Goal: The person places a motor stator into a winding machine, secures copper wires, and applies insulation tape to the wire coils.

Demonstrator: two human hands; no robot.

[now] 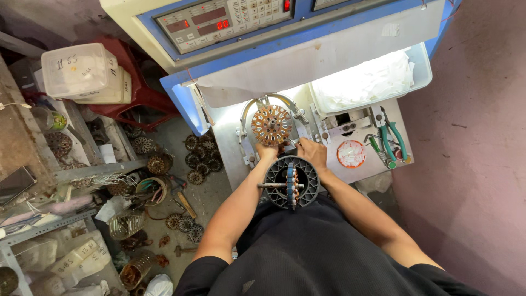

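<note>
A round stator core wound with copper wire (272, 124) sits in the curved metal holder of a winding machine (329, 44). My left hand (267, 152) touches the lower edge of the core, fingers curled on it. My right hand (312, 151) is just to its right at the holder's base, fingers closed around something small that I cannot make out. In front of my body stands a grey spoked plastic wheel with a blue hub and metal shaft (291, 182).
Green-handled pliers (390, 143) and a round dish of white pieces (351, 154) lie on the machine's plate. A white tray (368, 82) sits behind. Several wound stators (200, 156) lie on the floor at left, next to cluttered shelves and plastic boxes (79, 69) on a red stool.
</note>
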